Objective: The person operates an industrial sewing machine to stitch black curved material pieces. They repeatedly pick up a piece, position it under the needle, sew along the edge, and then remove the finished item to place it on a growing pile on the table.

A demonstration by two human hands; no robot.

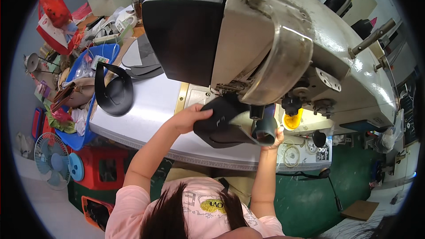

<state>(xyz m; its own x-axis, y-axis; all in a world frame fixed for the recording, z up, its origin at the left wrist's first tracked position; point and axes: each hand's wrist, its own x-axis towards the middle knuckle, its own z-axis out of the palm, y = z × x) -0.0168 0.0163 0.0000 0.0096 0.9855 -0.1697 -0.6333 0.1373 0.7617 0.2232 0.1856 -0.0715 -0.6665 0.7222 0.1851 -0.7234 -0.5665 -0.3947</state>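
Observation:
A black leather piece, shaped like a shoe upper (217,121), lies under the head of a large sewing machine (261,40). Its far edge reaches the needle area, where the machine hides the exact contact. My left hand (190,117) is closed on the left side of the piece, thumb on top and the other fingers mostly underneath. At the curled right end, my right hand (278,138) grips the piece, its fingers partly hidden behind it. A similar black looped piece (117,95) rests on the white table (146,106) to the left.
Flat dark-grey pieces (144,59) lie behind the looped one. A blue basket (86,139) full of bags and cloth stands left of the table. A lit yellow lamp (292,119) and a tray of bobbins (323,152) sit to the right. Lower left are a fan (55,161) and red stool (90,168).

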